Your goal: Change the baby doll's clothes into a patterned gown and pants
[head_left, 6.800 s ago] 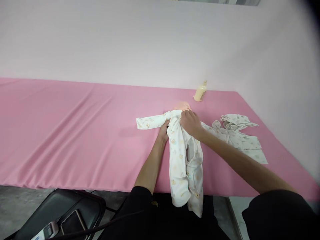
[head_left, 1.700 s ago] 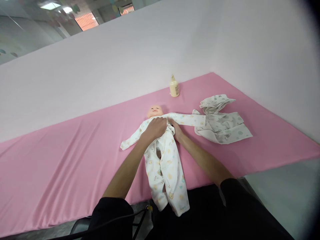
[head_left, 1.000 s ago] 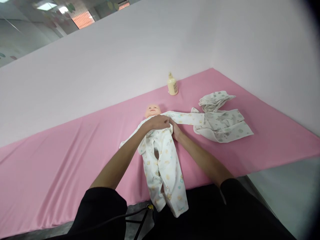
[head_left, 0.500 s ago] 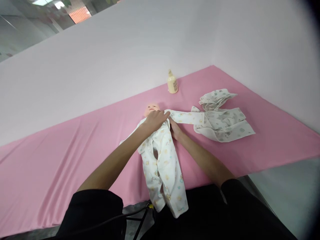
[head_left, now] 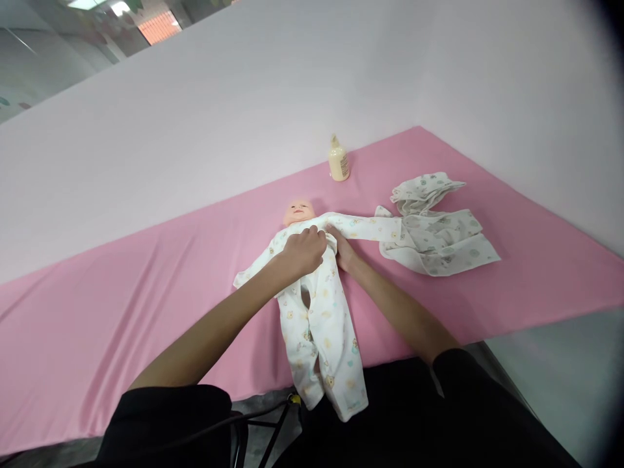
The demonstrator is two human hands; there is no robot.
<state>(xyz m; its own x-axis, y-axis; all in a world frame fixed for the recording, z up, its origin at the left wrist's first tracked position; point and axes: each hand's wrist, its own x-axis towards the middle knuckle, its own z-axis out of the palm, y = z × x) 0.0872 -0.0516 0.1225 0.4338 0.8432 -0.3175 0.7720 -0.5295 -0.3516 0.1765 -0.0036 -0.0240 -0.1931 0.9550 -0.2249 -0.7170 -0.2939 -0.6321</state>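
A baby doll (head_left: 299, 212) lies face up, its head showing above a white patterned baby top (head_left: 373, 228). The top's sleeves stretch out to both sides. White patterned baby trousers (head_left: 329, 325) cover its lower half, with an opening at the crotch and the legs hanging past the table edge. My left hand (head_left: 305, 251) lies over the doll's chest, fingers curled closed on the top's front. Against the doll's side, my right hand (head_left: 342, 249) pinches the top's cloth near the trousers' waist; its fingertips are partly hidden.
A cream pump bottle (head_left: 338, 162) stands by the white back wall (head_left: 273, 97). Crumpled white printed cloths (head_left: 436, 240) lie on the right, touching one sleeve's end. Pink cloth (head_left: 146, 286) covers the table. A black stand leg (head_left: 275, 432) shows below the front edge.
My left hand has moved down from near the doll's neck to its chest, its fingers now curled tighter. More of the doll's face and the top shows. My right hand stays almost in place.
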